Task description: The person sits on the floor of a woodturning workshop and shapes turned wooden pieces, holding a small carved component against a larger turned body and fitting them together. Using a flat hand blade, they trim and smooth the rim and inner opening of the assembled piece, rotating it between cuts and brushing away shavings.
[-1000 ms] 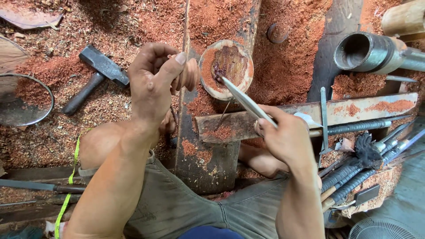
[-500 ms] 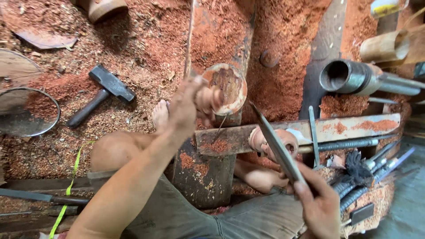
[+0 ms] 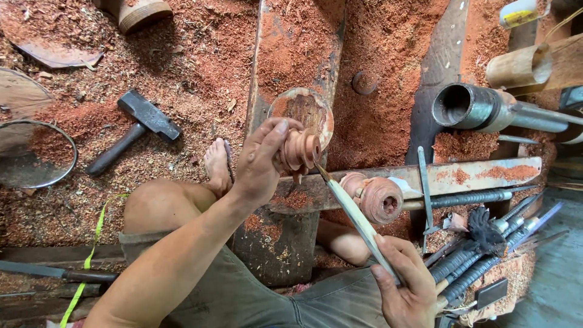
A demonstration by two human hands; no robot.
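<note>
Half the chisel (image 3: 355, 215) inside right hand (image 3: 407, 285)

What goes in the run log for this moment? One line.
left hand: holds turned wooden piece | right hand: holds chisel | tip beside piece | hammer on sawdust

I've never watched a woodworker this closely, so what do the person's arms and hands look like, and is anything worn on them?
Both arms are bare to the frame's edge: no sleeves, gloves, watch or rings visible. The left hand and right hand show uncovered fingers.
</note>
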